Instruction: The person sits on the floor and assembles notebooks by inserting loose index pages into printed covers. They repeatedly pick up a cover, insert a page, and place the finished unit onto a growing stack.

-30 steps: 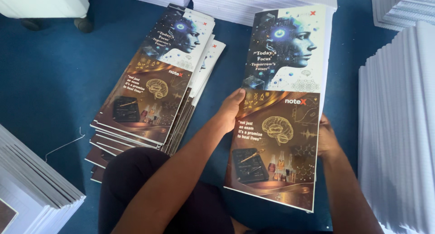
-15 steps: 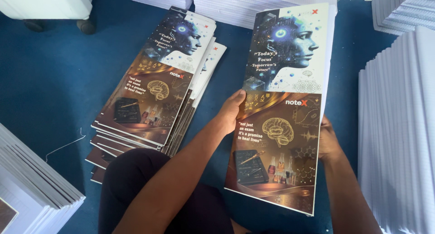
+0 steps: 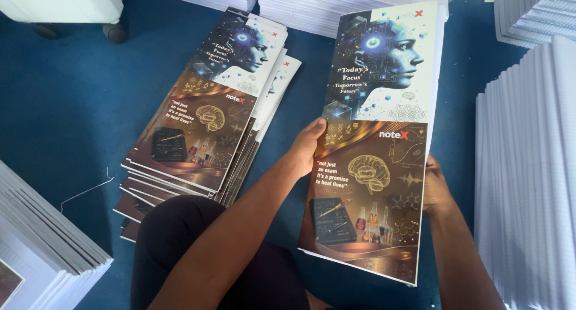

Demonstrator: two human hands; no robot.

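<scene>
We hold a tall glossy printed notebook cover with a blue face at the top and a brown-and-gold lower half [image 3: 375,154] up between both hands, above the blue carpeted floor [image 3: 72,106]. Our left hand [image 3: 307,147] clasps its left edge near the middle, thumb laid on the printed front and fingers wrapped behind. Our right hand [image 3: 435,187] grips the right edge a little lower; most of it is hidden behind the sheet, so we can only say it seems closed on the edge. The cover tilts slightly, its top leaning to the right.

Just to the left lies a fanned pile of matching printed covers [image 3: 204,124] on the floor, beside our dark-trousered knee [image 3: 180,238]. Stacks of white paper blocks [image 3: 522,184] stand at the right, more [image 3: 336,7] lie above, and a slanted white stack [image 3: 42,250] sits at the lower left.
</scene>
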